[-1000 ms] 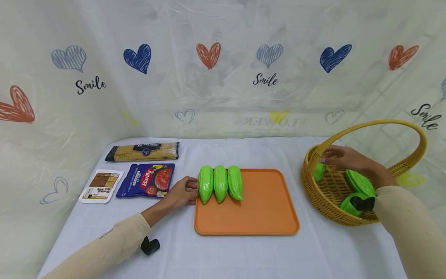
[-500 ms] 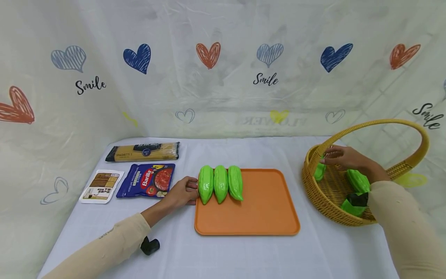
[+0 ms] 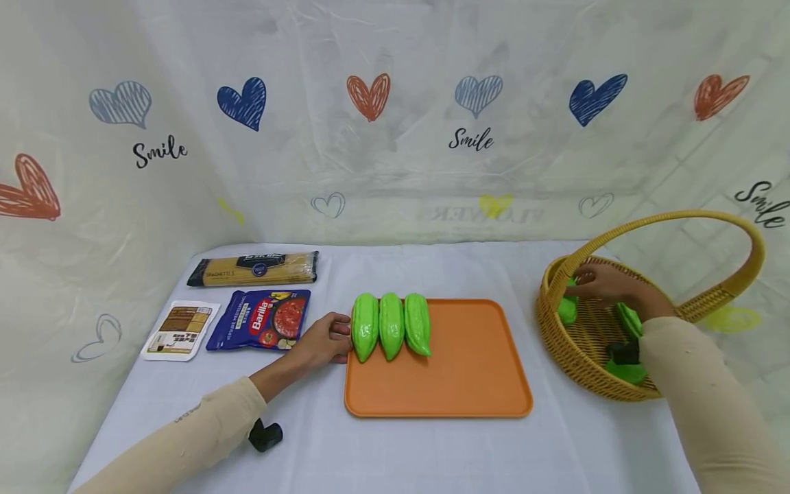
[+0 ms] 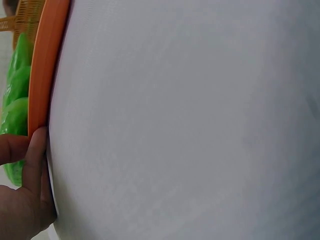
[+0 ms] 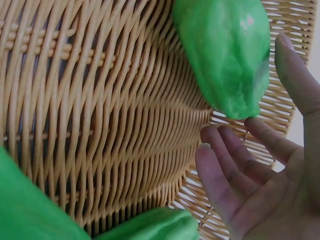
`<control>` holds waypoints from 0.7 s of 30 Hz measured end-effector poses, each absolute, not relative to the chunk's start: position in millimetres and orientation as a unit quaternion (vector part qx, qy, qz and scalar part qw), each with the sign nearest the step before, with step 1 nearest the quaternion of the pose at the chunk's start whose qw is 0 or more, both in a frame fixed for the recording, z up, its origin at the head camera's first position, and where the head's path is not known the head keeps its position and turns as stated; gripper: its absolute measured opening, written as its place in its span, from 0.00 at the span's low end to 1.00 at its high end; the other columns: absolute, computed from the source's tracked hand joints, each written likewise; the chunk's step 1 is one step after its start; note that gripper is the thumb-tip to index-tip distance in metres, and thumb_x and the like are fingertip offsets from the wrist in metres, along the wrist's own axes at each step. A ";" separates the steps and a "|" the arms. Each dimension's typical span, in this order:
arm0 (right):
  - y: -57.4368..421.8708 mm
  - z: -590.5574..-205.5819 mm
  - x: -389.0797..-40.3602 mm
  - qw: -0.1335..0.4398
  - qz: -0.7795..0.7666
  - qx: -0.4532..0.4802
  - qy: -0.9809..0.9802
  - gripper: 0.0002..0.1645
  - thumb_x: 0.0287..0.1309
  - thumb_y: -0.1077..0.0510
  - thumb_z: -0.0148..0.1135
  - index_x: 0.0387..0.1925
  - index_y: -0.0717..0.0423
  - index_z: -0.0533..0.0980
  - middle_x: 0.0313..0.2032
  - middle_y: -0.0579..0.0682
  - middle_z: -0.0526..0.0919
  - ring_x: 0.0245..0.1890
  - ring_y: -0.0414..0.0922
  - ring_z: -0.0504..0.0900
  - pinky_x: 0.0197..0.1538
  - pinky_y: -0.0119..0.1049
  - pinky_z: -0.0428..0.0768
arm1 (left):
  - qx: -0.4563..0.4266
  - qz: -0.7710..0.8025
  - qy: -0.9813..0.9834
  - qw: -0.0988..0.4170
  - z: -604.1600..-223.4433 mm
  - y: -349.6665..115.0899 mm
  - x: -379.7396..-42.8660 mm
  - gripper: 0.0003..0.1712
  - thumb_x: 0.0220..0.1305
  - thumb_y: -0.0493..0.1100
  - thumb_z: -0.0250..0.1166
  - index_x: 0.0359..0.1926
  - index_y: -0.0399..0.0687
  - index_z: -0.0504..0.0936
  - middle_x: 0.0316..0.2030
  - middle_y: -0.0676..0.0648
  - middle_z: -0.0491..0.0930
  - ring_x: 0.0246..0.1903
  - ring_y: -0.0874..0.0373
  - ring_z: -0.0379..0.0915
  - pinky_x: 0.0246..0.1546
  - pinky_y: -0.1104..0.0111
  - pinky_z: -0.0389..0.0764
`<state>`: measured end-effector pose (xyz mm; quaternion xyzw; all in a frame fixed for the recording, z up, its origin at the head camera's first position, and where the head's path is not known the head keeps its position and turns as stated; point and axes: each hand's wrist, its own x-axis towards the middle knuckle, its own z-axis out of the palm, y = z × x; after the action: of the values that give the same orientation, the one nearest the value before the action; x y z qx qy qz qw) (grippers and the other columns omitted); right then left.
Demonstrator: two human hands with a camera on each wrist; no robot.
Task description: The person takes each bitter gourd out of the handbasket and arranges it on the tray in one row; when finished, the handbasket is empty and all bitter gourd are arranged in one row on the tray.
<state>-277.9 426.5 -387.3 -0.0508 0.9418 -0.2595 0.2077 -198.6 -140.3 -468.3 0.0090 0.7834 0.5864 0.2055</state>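
Note:
My left hand (image 3: 322, 340) grips the left edge of the orange tray (image 3: 463, 370), thumb over the rim and fingers on its outer side in the left wrist view. Three glossy, ridged green model fruits (image 3: 391, 326) lie side by side on the tray's left half. At the right, my right hand (image 3: 607, 283) reaches inside the wicker basket (image 3: 564, 353). There its fingers (image 5: 270, 137) are spread beside a pointed green fruit (image 5: 227, 55), one fingertip at its lower end. More green fruits (image 5: 155, 225) lie in the basket, partly hidden by the arm in the head view.
On the left of the white-clothed table lie a spaghetti pack (image 3: 256, 269), a blue Barilla pouch (image 3: 259, 320) and a white-edged flat packet (image 3: 180, 331). The basket's tall handle (image 3: 685, 216) arches over its opening. A patterned curtain (image 3: 407, 171) hangs behind.
My right hand has reached lower into the basket beside the left-hand fruit, and its forearm has shifted left. The left hand and tray stay put.

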 end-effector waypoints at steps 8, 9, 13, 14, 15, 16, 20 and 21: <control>419.4 -383.3 -277.2 0.243 -0.257 -0.053 0.934 0.50 0.69 0.44 0.59 0.71 0.78 0.51 0.64 0.83 0.60 0.58 0.71 0.73 0.49 0.53 0.86 | 0.009 0.583 0.785 0.208 -466.2 -140.5 -198.1 0.34 0.63 0.33 0.63 0.68 0.34 0.64 0.57 0.36 0.71 0.51 0.49 0.78 0.41 0.62 0.89; 419.2 -383.0 -277.1 0.249 -0.260 -0.051 0.931 0.51 0.68 0.43 0.59 0.71 0.77 0.50 0.64 0.82 0.60 0.58 0.70 0.74 0.49 0.53 0.86 | 0.010 0.583 0.785 0.209 -465.8 -140.4 -198.0 0.34 0.62 0.33 0.63 0.68 0.34 0.64 0.57 0.35 0.71 0.51 0.49 0.78 0.41 0.62 0.89; 419.3 -381.1 -275.9 0.285 -0.269 -0.047 0.919 0.55 0.68 0.42 0.59 0.72 0.79 0.46 0.64 0.82 0.60 0.54 0.65 0.78 0.48 0.50 0.86 | 0.000 0.579 0.788 0.208 -466.5 -139.6 -199.5 0.33 0.62 0.33 0.64 0.68 0.36 0.65 0.56 0.37 0.72 0.51 0.50 0.78 0.40 0.62 0.89; 419.1 -380.7 -275.5 0.293 -0.270 -0.046 0.916 0.56 0.68 0.42 0.60 0.72 0.79 0.45 0.64 0.82 0.60 0.54 0.65 0.79 0.48 0.50 0.86 | -0.002 0.579 0.788 0.208 -466.6 -139.5 -199.6 0.33 0.62 0.33 0.64 0.68 0.36 0.65 0.56 0.37 0.72 0.50 0.50 0.78 0.40 0.62 0.89; 418.8 -380.3 -275.0 0.301 -0.270 -0.045 0.914 0.57 0.67 0.42 0.60 0.72 0.79 0.44 0.64 0.82 0.60 0.54 0.64 0.79 0.48 0.50 0.86 | -0.001 0.578 0.789 0.209 -466.8 -139.5 -199.7 0.33 0.62 0.33 0.64 0.68 0.36 0.65 0.56 0.38 0.72 0.51 0.50 0.78 0.40 0.63 0.89; 418.8 -380.1 -274.7 0.307 -0.269 -0.045 0.912 0.57 0.67 0.41 0.60 0.72 0.80 0.43 0.64 0.82 0.60 0.54 0.64 0.79 0.48 0.50 0.86 | -0.001 0.579 0.788 0.209 -467.3 -139.6 -199.8 0.33 0.62 0.33 0.64 0.68 0.36 0.65 0.56 0.37 0.72 0.51 0.50 0.78 0.40 0.62 0.89; 419.0 -382.0 -274.0 0.320 -0.276 -0.038 0.906 0.60 0.66 0.41 0.62 0.73 0.79 0.41 0.67 0.83 0.56 0.56 0.64 0.79 0.51 0.51 0.86 | 0.006 0.584 0.784 0.209 -468.0 -140.3 -198.7 0.34 0.62 0.33 0.63 0.68 0.35 0.64 0.57 0.36 0.71 0.52 0.49 0.77 0.40 0.62 0.89; 419.4 -382.6 -273.7 0.320 -0.278 -0.040 0.905 0.60 0.66 0.41 0.62 0.73 0.79 0.41 0.67 0.83 0.55 0.57 0.65 0.78 0.52 0.52 0.86 | 0.008 0.584 0.784 0.209 -468.0 -140.4 -198.5 0.34 0.62 0.33 0.63 0.68 0.34 0.64 0.57 0.36 0.71 0.52 0.49 0.77 0.41 0.62 0.89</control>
<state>-273.7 419.4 -382.6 -0.0396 0.9051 -0.2776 0.3196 -198.5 -140.4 -468.0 0.0077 0.7842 0.5841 0.2093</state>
